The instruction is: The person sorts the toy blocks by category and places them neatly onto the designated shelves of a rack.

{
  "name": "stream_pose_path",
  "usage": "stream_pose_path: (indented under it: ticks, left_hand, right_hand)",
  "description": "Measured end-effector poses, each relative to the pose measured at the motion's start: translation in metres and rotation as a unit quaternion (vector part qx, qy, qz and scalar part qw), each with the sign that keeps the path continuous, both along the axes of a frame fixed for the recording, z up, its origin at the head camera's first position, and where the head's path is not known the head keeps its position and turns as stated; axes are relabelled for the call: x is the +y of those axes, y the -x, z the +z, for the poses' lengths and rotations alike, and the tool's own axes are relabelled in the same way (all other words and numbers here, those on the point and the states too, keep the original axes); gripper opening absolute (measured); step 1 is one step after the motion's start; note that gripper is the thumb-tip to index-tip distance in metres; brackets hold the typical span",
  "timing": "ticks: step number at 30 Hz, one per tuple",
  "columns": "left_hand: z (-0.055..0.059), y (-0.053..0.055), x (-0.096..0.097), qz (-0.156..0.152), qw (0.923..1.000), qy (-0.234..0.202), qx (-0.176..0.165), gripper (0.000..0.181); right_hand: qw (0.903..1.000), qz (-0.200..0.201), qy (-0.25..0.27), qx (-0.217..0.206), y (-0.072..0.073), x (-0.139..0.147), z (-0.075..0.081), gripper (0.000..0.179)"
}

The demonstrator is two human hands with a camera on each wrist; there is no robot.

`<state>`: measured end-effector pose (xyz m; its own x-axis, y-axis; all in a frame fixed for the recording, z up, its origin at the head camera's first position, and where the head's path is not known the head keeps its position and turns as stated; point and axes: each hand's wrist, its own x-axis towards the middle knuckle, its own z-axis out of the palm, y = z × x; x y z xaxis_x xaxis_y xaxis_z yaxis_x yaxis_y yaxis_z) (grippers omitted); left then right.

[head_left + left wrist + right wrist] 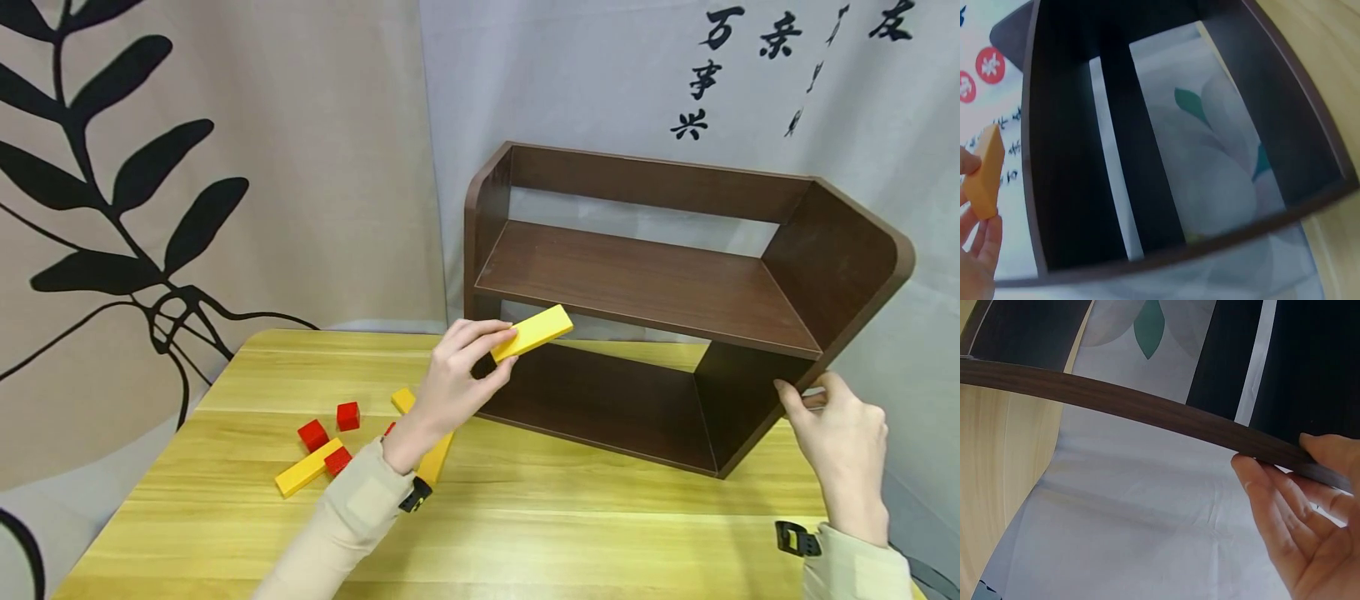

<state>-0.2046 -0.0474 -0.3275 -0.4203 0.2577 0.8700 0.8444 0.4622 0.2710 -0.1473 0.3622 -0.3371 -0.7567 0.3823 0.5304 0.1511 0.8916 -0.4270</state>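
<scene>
A yellow rectangular block (534, 332) is pinched between the thumb and fingers of my left hand (467, 373), raised in front of the left side of a dark brown two-tier shelf (645, 275). In the left wrist view the same block (986, 172) looks orange beside the shelf's edge. My right hand (840, 442) grips the front edge of the shelf's right side panel, low down. The right wrist view shows the thumb on the inner face and the fingers (1266, 506) on the outer face of that panel (1147, 409).
Left of the shelf on the wooden table (600, 525) lie several red cubes (348, 416) and a yellow block (307, 468). More yellow blocks (435, 458) lie partly hidden behind my left forearm. Printed curtains (337, 167) hang behind the table.
</scene>
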Motion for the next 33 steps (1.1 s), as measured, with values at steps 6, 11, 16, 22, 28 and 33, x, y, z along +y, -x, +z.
stream_pose_path:
  ticks: [6,11,16,22,28,33]
  left_hand:
    - [0.007,0.012,0.034,0.01,0.9995,0.009,0.027,0.027]
    - [0.01,0.022,0.057,0.017,0.9984,0.018,0.051,0.027]
    - [0.013,0.028,0.076,0.029,0.9964,0.04,0.07,0.027]
    - [0.015,0.035,0.095,0.052,0.9925,0.061,0.093,0.025]
    - [0.018,0.037,0.109,0.069,0.9872,0.079,0.119,0.025]
    - [0.02,0.036,0.12,0.086,0.9798,0.098,0.151,0.022]
  right_hand:
    - [0.9999,-0.001,0.004,-0.009,0.0,0.001,-0.001,0.033]
    - [0.9999,-0.002,0.006,-0.011,-0.001,0.001,0.0,0.034]
    - [0.9999,-0.003,0.006,-0.009,-0.001,0.001,-0.001,0.033]
    - [1.0,-0.002,0.005,-0.002,0.0,0.001,-0.001,0.032]
    - [1.0,-0.001,0.007,-0.001,0.0,0.001,0.0,0.032]
    - [0.9999,-0.004,0.007,-0.007,0.0,0.001,0.0,0.033]
